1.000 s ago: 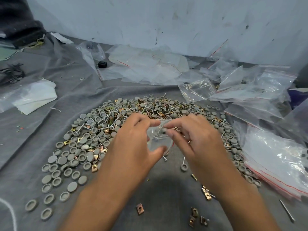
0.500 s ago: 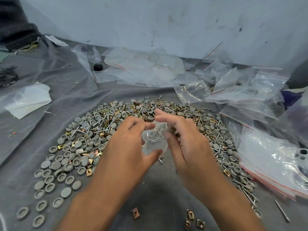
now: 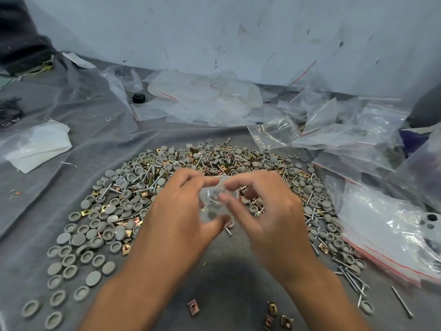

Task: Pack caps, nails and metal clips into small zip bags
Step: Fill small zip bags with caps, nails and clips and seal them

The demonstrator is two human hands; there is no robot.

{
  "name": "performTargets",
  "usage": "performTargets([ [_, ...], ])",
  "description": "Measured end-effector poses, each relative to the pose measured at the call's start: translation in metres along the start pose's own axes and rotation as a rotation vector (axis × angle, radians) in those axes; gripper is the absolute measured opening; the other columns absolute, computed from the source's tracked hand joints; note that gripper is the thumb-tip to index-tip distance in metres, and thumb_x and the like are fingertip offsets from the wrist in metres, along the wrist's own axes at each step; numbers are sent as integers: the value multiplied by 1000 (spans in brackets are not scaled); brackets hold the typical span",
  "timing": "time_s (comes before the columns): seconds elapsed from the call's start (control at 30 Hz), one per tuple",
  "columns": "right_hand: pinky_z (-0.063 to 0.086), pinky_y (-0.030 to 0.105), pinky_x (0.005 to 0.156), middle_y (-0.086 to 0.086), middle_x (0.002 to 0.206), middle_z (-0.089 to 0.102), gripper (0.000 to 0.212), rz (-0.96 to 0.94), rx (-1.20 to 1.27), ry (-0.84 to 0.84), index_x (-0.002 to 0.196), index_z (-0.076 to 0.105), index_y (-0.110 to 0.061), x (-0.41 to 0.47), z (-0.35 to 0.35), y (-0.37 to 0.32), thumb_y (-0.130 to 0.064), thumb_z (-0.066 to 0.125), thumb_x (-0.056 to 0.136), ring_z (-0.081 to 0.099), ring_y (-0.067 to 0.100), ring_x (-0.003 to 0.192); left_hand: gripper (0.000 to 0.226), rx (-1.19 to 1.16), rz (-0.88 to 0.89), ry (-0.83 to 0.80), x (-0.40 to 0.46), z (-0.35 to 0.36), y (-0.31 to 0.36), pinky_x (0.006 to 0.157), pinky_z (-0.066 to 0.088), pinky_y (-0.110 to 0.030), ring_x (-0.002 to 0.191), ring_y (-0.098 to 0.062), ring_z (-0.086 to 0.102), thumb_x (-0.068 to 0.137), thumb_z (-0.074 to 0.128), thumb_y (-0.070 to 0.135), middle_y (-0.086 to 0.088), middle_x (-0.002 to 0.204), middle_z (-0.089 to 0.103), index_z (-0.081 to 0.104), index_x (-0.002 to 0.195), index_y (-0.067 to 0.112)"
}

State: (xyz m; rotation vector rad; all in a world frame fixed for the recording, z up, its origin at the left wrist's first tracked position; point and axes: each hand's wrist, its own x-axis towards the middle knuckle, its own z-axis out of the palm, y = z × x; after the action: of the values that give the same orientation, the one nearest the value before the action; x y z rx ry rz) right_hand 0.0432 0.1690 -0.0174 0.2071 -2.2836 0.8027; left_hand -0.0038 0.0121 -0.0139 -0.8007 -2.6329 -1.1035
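A small clear zip bag point(image 3: 213, 203) with nails and caps inside is held up between both hands over the grey cloth. My left hand point(image 3: 177, 217) grips it from the left, thumb under its lower edge. My right hand point(image 3: 265, 211) pinches its top edge with curled fingers. Behind and around the hands spreads a wide heap of grey round caps point(image 3: 114, 206), silver nails point(image 3: 155, 181) and brass-coloured metal clips point(image 3: 86, 212). The bag's right half is hidden by my right fingers.
Empty zip bags with red seal lines lie heaped at the right point(image 3: 386, 235) and along the back wall point(image 3: 205, 101). A white cloth in plastic point(image 3: 38, 146) lies left. Loose clips point(image 3: 274, 315) and a nail point(image 3: 402, 302) lie near the front edge.
Both hands stay on the small bag. My right fingers have shifted along its top edge, and the view has tilted slightly.
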Motion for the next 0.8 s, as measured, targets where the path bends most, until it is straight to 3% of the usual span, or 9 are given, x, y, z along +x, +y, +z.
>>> performTargets([
  [0.1,37,3,77,-23,96,62,17,166,-27,-25,101,62,-35,3,-14,21,-22,69,94,55,-7,89,59,14,-21,-4,0,-3,-3,78,40,-5,81,5,55,67,85,41,21,110,51,65,122,32],
  [0.17,40,5,78,-26,98,60,23,304,-127,-314,105,64,-39,1,-19,37,-21,71,93,55,-10,91,58,7,-29,17,2,-7,-4,81,34,0,77,5,55,66,85,40,18,108,53,67,121,30],
  [0.27,49,24,92,-26,107,55,34,347,-248,-706,124,63,-41,-10,-10,46,-31,72,93,53,-5,98,58,7,-38,33,4,-10,-5,82,31,2,76,5,54,65,81,43,19,104,53,68,119,29],
  [0.33,46,29,98,-24,112,52,39,321,-232,-732,129,62,-40,-13,-1,46,-33,71,93,50,-1,106,58,16,-41,37,5,-9,-7,82,32,2,78,4,55,65,83,42,22,104,51,67,120,30],
  [0.43,45,30,94,-20,109,53,22,297,-232,-727,113,65,-37,-9,5,46,-33,71,93,51,5,106,58,14,-42,43,4,-9,-10,81,34,-1,77,3,56,66,87,40,20,104,53,67,120,31],
  [0.57,43,19,68,-20,91,60,17,414,-203,-695,93,55,-38,-7,-12,54,-36,72,91,56,-6,83,59,20,-47,42,3,-10,-10,74,37,-6,79,4,55,66,78,50,23,104,52,63,122,38],
  [0.63,36,16,61,-20,85,60,20,414,-253,-690,88,54,-40,-12,-27,57,-41,74,89,54,-10,84,60,26,-50,39,2,-11,-9,70,37,-8,79,6,54,66,74,54,24,105,51,61,123,41],
  [0.8,43,16,67,-23,83,56,23,367,-303,-796,83,55,-40,-30,-36,51,-36,77,87,53,-9,83,59,24,-44,40,3,-11,-9,75,37,-7,80,4,54,67,79,49,23,104,51,63,123,38],
])
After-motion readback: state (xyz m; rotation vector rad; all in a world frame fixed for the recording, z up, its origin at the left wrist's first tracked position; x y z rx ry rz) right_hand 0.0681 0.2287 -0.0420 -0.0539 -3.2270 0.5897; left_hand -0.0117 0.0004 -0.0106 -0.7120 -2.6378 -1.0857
